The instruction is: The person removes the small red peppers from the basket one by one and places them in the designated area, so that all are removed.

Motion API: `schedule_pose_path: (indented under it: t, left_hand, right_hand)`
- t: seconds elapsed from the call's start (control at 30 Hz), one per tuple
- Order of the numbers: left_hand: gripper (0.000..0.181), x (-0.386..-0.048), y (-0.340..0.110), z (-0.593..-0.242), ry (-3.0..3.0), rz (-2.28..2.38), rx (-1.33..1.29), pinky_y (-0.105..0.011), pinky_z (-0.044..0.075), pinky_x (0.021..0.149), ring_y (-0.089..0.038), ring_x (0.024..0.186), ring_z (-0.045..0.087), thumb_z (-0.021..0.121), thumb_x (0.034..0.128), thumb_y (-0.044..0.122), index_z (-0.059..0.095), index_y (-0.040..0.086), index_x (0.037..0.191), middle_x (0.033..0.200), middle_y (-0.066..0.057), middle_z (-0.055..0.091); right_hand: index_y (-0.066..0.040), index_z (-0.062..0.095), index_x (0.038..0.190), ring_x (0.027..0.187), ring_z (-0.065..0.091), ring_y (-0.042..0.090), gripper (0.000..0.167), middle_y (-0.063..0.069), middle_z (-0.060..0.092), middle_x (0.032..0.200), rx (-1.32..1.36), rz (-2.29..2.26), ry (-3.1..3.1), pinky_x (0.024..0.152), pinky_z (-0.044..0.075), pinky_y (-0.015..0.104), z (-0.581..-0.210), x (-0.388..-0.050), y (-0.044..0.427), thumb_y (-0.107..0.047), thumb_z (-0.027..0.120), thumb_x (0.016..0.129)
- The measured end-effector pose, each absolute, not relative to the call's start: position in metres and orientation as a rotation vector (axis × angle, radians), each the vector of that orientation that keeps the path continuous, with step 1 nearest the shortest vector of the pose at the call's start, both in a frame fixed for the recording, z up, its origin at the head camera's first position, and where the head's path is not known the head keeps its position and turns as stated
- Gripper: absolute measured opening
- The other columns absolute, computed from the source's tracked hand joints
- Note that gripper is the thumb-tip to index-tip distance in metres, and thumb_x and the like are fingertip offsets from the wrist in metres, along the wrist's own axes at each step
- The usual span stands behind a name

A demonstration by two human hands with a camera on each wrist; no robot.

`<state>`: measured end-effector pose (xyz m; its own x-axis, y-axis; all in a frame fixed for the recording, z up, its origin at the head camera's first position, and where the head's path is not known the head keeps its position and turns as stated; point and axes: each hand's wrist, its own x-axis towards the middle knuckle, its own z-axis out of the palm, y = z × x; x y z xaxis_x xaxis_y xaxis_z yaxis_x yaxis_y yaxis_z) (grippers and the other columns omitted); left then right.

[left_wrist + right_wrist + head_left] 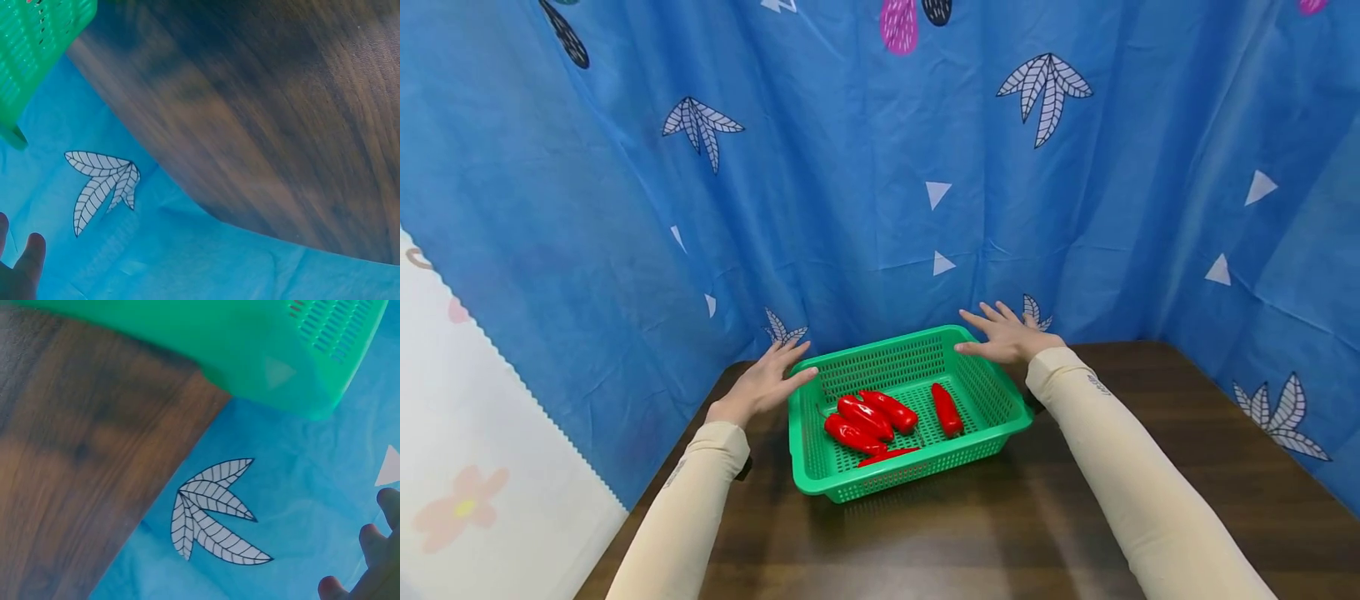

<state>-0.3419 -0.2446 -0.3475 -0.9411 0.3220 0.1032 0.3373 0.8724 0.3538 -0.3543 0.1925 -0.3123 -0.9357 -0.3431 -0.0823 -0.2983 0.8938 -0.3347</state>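
"Head view: how best to handle it?"
"The green rectangular perforated plastic basket [917, 467] is between the left hand [760, 387] and the right hand [1006, 340], each with fingers spread; I'd grip opposite rims evenly, keeping it level."
"Counts?"
"One basket, five glossy red elongated peppers [865, 418] inside it, two hands."
"Left wrist?"
"Two fingertips [34, 253], apart, near the basket."
"Right wrist?"
"Three, apart; contact with the basket I can't tell."

Bright head view; tabletop [925, 537] sheen; basket [250, 353] blurred, right-wrist view.
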Motion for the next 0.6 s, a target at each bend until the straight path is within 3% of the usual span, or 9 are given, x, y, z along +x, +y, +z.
schedule_pose_path:
  t: [0.23,0.43,0.6]
  left_hand:
    - [0.073,-0.336,-0.251,-0.355,-2.933,-0.676,-0.555,-0.071,0.015,0.118,-0.041,0.156,0.008,0.045,0.0992,0.06,0.03,0.021,0.159,0.168,-0.012,0.021]
    - [0.07,-0.332,-0.252,-0.364,-2.884,-0.769,-0.554,-0.071,0.017,0.118,-0.042,0.155,0.014,0.047,0.0999,0.056,0.032,0.021,0.159,0.166,-0.015,0.024]
    - [0.068,-0.328,-0.249,-0.368,-2.84,-0.854,-0.565,-0.069,0.02,0.119,-0.041,0.154,0.018,0.051,0.0997,0.052,0.034,0.021,0.158,0.165,-0.014,0.027]
  right_hand:
    - [-0.027,0.016,0.162,0.154,-0.006,0.046,0.088,0.018,0.004,0.169,-0.536,-0.499,2.881,0.114,-0.002,0.078,-0.309,-0.358,0.184,-0.072,0.044,0.093]
    - [-0.021,0.019,0.162,0.153,0.005,0.05,0.085,0.021,0.014,0.167,-0.639,-0.572,2.807,0.115,0.009,0.077,-0.307,-0.363,0.172,-0.062,0.051,0.096]
    - [-0.02,0.017,0.162,0.154,0.012,0.045,0.083,0.017,0.016,0.167,-0.644,-0.694,2.681,0.118,0.02,0.07,-0.309,-0.365,0.159,-0.052,0.057,0.097]
